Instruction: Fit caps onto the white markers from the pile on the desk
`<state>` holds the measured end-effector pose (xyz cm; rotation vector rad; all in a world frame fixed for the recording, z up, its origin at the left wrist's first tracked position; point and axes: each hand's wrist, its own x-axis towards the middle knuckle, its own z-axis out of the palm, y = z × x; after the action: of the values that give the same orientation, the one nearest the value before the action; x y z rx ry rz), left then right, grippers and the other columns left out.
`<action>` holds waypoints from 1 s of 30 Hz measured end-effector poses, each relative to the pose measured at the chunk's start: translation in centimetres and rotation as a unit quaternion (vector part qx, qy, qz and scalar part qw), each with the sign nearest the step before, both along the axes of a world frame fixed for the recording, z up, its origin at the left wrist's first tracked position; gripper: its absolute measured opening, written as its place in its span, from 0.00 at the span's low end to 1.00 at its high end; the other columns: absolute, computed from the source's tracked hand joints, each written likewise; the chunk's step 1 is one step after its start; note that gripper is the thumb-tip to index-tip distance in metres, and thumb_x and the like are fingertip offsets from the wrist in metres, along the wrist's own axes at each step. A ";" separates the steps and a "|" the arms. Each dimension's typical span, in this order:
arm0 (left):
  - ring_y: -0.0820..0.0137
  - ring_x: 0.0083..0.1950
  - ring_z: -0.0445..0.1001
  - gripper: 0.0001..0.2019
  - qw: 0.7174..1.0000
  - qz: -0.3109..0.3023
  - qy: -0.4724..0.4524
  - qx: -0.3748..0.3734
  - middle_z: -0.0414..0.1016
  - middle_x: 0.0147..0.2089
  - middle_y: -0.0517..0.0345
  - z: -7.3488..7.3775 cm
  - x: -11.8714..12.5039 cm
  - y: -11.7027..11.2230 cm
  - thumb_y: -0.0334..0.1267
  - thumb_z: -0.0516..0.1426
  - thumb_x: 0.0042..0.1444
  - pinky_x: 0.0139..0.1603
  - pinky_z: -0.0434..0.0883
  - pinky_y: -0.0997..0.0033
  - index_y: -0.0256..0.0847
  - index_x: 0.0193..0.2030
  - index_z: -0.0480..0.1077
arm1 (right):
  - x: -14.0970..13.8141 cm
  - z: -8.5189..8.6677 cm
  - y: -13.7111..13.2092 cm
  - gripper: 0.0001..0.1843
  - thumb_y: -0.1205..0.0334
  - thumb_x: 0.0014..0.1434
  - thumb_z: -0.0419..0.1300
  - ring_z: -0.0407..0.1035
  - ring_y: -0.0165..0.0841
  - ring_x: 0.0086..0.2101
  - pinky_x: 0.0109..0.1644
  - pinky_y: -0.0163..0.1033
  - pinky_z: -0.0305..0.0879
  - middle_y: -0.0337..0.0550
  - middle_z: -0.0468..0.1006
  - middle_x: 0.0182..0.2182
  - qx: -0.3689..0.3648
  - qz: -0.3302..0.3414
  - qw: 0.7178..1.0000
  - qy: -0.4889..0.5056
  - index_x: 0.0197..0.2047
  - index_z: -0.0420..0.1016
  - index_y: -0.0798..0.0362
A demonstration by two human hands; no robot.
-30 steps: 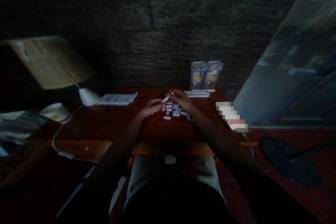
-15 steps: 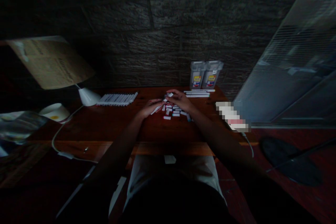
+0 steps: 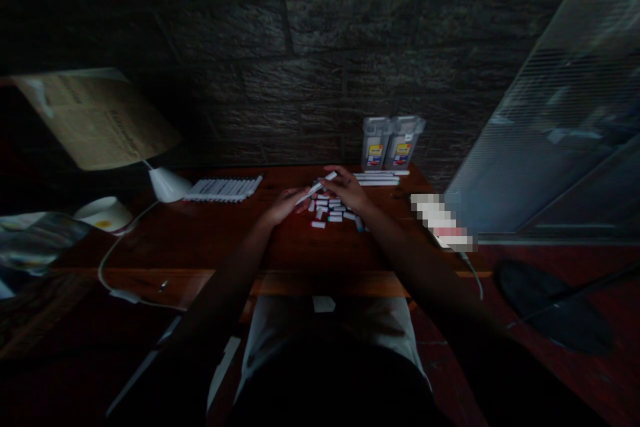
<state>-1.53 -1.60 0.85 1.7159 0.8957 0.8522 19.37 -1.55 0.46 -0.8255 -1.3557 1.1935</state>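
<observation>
Since half a second ago the marker [image 3: 316, 188] has tipped up at centre frame, both hands pinching it: left hand [image 3: 284, 205] low, right hand [image 3: 347, 188] at its top, above the caps [image 3: 331, 209]; capping looks underway.

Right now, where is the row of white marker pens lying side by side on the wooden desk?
The row of white marker pens lies at the back left of the wooden desk, just right of the white lamp base, well left of both hands.
</observation>
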 end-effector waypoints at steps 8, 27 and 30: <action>0.77 0.22 0.58 0.28 1.000 0.007 0.001 0.000 0.66 0.22 0.63 -0.3 0.0 0.3 0.65 0.60 0.53 0.25 0.53 0.73 0.35 0.35 0.74 | 0.0 -0.1 0.2 0.27 0.50 0.52 0.71 0.78 0.29 0.26 0.28 0.30 0.71 0.35 0.82 0.31 -0.032 -0.011 0.999 0.000 0.53 0.70 0.48; 0.79 0.22 0.62 0.22 0.999 0.024 -0.037 -0.029 0.73 0.27 0.61 -0.9 -0.1 0.7 0.51 0.69 0.46 0.22 0.54 0.76 0.36 0.40 0.73 | -0.1 0.2 -0.1 0.23 0.49 0.50 0.73 0.75 0.26 0.23 0.25 0.28 0.70 0.34 0.81 0.27 -0.043 -0.030 0.998 -0.027 0.43 0.73 0.51; 0.79 0.22 0.63 0.22 0.999 0.024 -0.037 -0.030 0.74 0.28 0.60 -0.7 0.0 0.4 0.54 0.68 0.48 0.23 0.56 0.77 0.36 0.38 0.73 | -0.2 0.1 -0.1 0.20 0.51 0.51 0.72 0.75 0.26 0.23 0.25 0.28 0.70 0.35 0.81 0.28 -0.041 -0.032 0.998 -0.031 0.42 0.73 0.51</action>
<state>-1.55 -1.15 0.19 1.6066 0.9070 0.9067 19.20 -1.60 0.61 -0.9645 -1.3286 1.1878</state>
